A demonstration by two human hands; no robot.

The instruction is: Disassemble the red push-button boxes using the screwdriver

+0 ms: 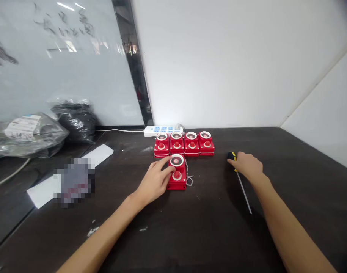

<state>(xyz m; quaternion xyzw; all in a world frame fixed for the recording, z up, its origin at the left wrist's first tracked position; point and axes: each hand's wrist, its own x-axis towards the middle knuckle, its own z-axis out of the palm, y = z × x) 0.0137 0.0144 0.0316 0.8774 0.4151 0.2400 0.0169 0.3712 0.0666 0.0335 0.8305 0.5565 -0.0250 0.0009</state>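
Note:
My left hand (155, 178) grips a red alarm box (173, 184) from its left side, fingers curled over its top between the white-ringed round speaker and the red dome. The box lies flat on the dark table, with a pale cord (189, 181) along its right side. Off to the right, my right hand (249, 166) is closed on the black and yellow handle of a screwdriver (243, 191), whose long shaft points back toward me. Just beyond the held box stands a row of several similar red alarm boxes (192, 149), side by side.
A white power strip (150, 131) lies against the wall behind the row. On the left are a clear plastic bag (45, 142), a black bag (76, 119) and a white paper strip (101, 154) with a blurred item (76, 185) on it. The table (207, 235) meets a whiteboard (85, 76).

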